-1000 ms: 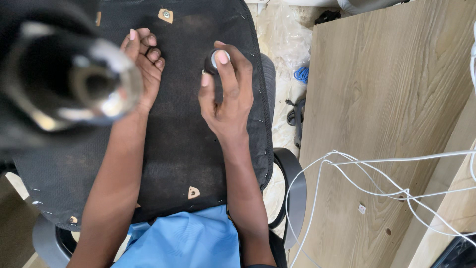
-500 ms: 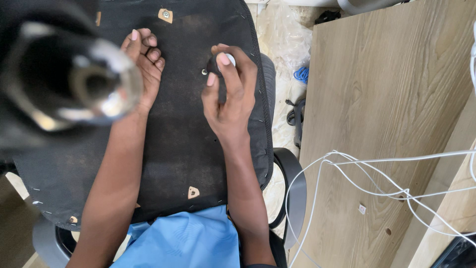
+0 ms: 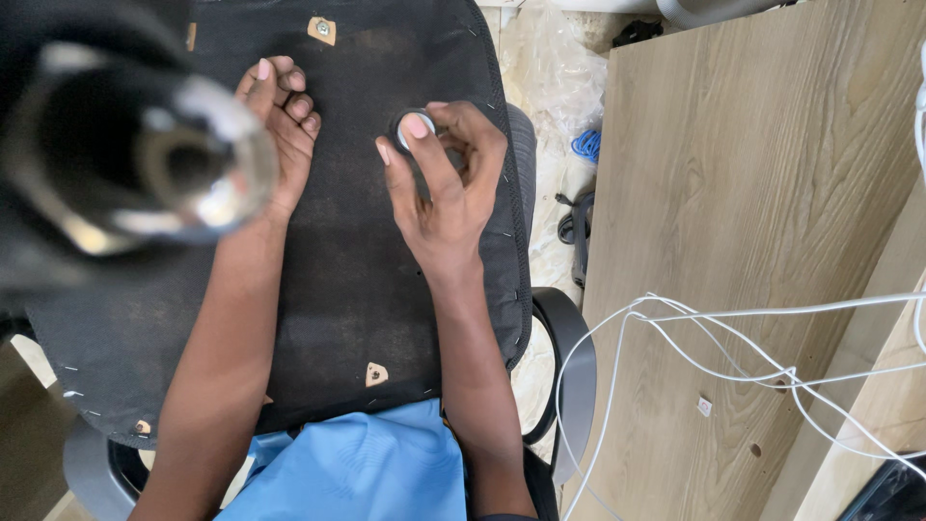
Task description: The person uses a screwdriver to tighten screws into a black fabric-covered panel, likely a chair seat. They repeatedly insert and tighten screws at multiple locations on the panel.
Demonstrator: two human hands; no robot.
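Right hand: I see my right hand (image 3: 446,188) curled over a small round disc (image 3: 413,127), fingers bent and closed around it, the index fingertip pressed on its top face.
Disc: pale, smooth face with a dark rim, lying against the upper middle of the seat underside (image 3: 357,260), touching the fabric as far as I can tell.
Left hand: my left hand (image 3: 285,121) rests just left of the disc, fingers loosely curled together into a soft fist, knuckles on the fabric; it grips nothing that I can see.
Seat underside: a broad, rounded panel of black woven cloth, dusty and scuffed grey in patches, stapled along its edge.
Mounting plates: small tan tabs with a screw hole each, one at the top (image 3: 321,29) and one near the bottom (image 3: 375,373).
Armrest: a curved grey plastic loop (image 3: 569,367) beside the panel's right edge.
Blurred cylinder: a shiny metal tube end (image 3: 145,164), very close to the camera and out of focus, covering the upper left.
Board: a flat, light wood-grain panel (image 3: 733,193) on the right, smooth and matte.
Cables: thin white cords (image 3: 733,333) looping across the board.
Clothing: smooth light-blue cloth (image 3: 357,463) at the bottom edge.
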